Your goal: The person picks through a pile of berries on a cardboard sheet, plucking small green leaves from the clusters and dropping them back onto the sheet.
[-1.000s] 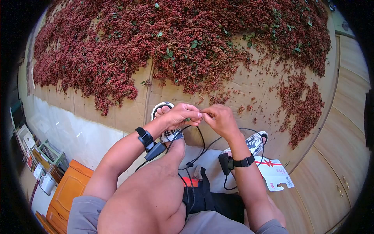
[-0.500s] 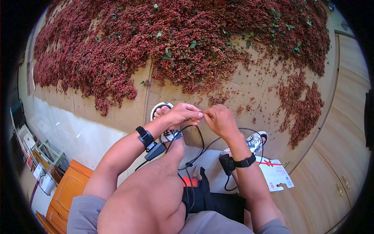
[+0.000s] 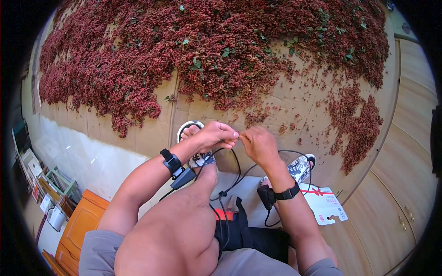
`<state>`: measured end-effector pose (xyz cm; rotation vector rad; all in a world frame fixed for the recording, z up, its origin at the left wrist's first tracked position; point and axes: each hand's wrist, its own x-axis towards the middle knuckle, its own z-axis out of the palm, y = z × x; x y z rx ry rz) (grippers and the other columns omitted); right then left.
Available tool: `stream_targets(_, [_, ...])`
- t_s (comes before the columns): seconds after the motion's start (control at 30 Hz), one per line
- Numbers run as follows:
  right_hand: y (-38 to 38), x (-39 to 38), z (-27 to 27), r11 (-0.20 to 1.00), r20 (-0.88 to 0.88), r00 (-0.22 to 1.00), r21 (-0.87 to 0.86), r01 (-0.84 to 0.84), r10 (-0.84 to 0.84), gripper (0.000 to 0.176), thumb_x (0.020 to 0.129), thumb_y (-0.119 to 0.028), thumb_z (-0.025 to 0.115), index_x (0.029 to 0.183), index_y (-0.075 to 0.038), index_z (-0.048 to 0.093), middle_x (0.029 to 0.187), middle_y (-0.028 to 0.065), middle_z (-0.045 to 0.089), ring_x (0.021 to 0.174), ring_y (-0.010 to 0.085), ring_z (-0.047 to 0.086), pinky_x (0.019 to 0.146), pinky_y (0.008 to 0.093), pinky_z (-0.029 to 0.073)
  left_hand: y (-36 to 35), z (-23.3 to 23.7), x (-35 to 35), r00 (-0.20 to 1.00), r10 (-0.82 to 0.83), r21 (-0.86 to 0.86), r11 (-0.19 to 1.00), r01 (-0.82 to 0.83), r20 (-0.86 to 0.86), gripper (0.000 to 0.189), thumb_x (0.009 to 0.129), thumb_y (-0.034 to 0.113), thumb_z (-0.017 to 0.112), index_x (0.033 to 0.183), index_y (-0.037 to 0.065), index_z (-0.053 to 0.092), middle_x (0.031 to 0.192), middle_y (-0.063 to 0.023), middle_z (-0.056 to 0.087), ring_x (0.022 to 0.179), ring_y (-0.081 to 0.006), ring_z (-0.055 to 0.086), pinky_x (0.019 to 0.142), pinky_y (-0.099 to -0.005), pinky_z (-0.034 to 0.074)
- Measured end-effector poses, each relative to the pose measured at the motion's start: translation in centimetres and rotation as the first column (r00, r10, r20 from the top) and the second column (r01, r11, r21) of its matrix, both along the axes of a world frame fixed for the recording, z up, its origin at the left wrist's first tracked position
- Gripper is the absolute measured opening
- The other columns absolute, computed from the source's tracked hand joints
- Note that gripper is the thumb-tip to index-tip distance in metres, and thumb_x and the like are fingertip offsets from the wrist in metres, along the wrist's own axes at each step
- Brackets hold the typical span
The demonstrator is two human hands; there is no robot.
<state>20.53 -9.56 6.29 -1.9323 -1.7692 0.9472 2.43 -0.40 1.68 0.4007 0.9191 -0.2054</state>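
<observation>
**Finding: close two-handed fingertip work at the near side of the cardboard**

Head view: The person's left hand [image 3: 216, 136] and right hand [image 3: 260, 145] meet above the near edge of the cardboard [image 3: 142, 139]. In each grip, thumb and forefinger are pinched together; whether anything small is held between them cannot be told. The step in hand is judged to be fine fingertip handling, which calls for a light pinch and steady wrists.

The red berry clusters [image 3: 221, 60], mixed with green leaves, cover the far side of the cardboard; a smaller patch [image 3: 363, 126] lies right. Black cable [image 3: 239, 168] loops below the hands, near two patterned sandals [image 3: 301, 168].
</observation>
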Motion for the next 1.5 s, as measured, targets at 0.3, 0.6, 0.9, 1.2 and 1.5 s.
stream_targets(0.3, [0.1,0.1,-0.2,0.997,-0.028,0.998,0.041,0.058,-0.057,0.005,0.081,-0.011,0.066,0.081,-0.008,0.069,0.075,0.0115,0.064,0.074,0.0312,0.061,0.066,0.0421,0.05,0.0,0.2,0.2,0.999,0.043,0.0,0.999,-0.043,-0.023,0.025,0.087,0.019,0.073,0.099,-0.001,0.067,0.087,-0.0071,0.068,0.075,-0.0128,0.067,0.068,-0.0234,0.059])
stream_targets(0.6, [0.2,0.1,-0.1,0.999,-0.012,1.0,0.029,0.017,-0.016,0.006,0.081,-0.011,0.065,0.083,-0.009,0.069,0.076,0.0107,0.064,0.074,0.0307,0.061,0.067,0.0413,0.05,-0.2,0.1,0.1,1.0,0.028,-0.028,0.999,-0.028,-0.002,0.026,0.088,0.02,0.073,0.099,-0.003,0.067,0.085,-0.0074,0.068,0.072,-0.0125,0.067,0.066,-0.0221,0.059])
stream_targets(0.9, [0.4,-0.2,0.0,0.999,-0.036,0.999,0.039,0.02,-0.018,0.006,0.078,-0.013,0.068,0.08,-0.008,0.069,0.073,0.0101,0.063,0.072,0.0299,0.062,0.066,0.0415,0.05,-0.1,-0.2,-0.2,0.998,0.055,-0.063,0.996,-0.055,-0.007,0.021,0.089,0.017,0.069,0.098,-0.002,0.065,0.085,-0.0079,0.067,0.072,-0.0127,0.066,0.065,-0.0227,0.059])
stream_targets(1.2, [1.8,-1.6,0.3,0.982,0.037,0.981,-0.016,0.19,-0.189,0.011,0.076,-0.018,0.07,0.075,-0.007,0.069,0.072,0.0114,0.064,0.071,0.0307,0.063,0.065,0.042,0.05,0.3,-0.8,0.9,0.995,0.097,0.069,0.993,-0.096,-0.008,0.017,0.087,0.014,0.067,0.095,0.0,0.065,0.084,-0.0057,0.066,0.073,-0.0116,0.064,0.065,-0.0235,0.056])
stream_targets(1.5, [3.0,1.4,0.7,0.825,-0.105,0.827,-0.212,0.524,-0.553,0.01,0.079,-0.013,0.069,0.083,-0.004,0.073,0.08,0.0144,0.071,0.063,0.0199,0.07,0.061,0.0324,0.054,1.2,-0.5,0.6,0.991,0.111,0.133,0.986,-0.1,-0.072,0.029,0.09,0.03,0.068,0.094,0.001,0.065,0.084,-0.0068,0.067,0.073,-0.013,0.064,0.065,-0.0264,0.056])
